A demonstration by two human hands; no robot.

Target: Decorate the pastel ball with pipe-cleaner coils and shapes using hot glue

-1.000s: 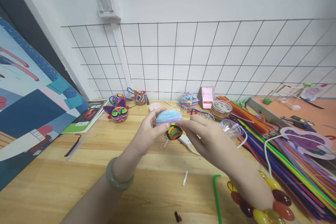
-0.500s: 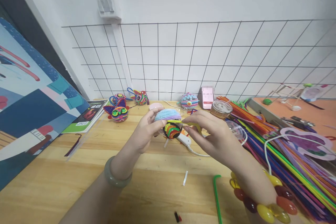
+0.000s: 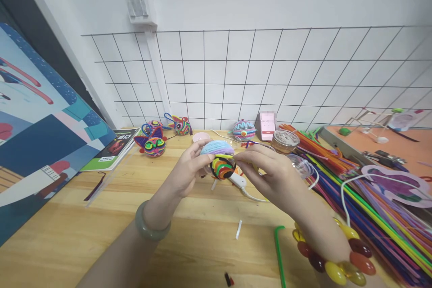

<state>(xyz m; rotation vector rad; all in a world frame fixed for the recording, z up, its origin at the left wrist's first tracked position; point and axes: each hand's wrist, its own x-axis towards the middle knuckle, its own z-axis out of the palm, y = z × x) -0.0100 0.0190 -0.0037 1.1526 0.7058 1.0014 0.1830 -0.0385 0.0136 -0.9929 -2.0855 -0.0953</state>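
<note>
My left hand [image 3: 189, 166] is closed around a ball ornament [image 3: 222, 168] wound with pipe cleaners. Its top is light blue and lilac, and its front carries curved bands of orange, green, red and black. A yellow pipe cleaner [image 3: 223, 156] runs along the line between the two parts, with my left thumb close to its left end. My right hand [image 3: 266, 167] pinches this yellow strand at the ball's right side; the fingers partly hide it. Behind and below the ball lies a white glue gun or similar corded tool [image 3: 239, 182], partly covered.
Finished pipe-cleaner ornaments [image 3: 153, 144] sit at the back left, and a blue-pink one [image 3: 244, 130] near a propped phone [image 3: 267, 126]. Bundled pipe cleaners [image 3: 364, 207] fill the right side. A bent green pipe cleaner [image 3: 279, 254] and a white scrap [image 3: 239, 229] lie in front.
My right fingers have closed in toward the ball's right edge along the yellow pipe cleaner. The ball stays in my left hand, almost unmoved.
</note>
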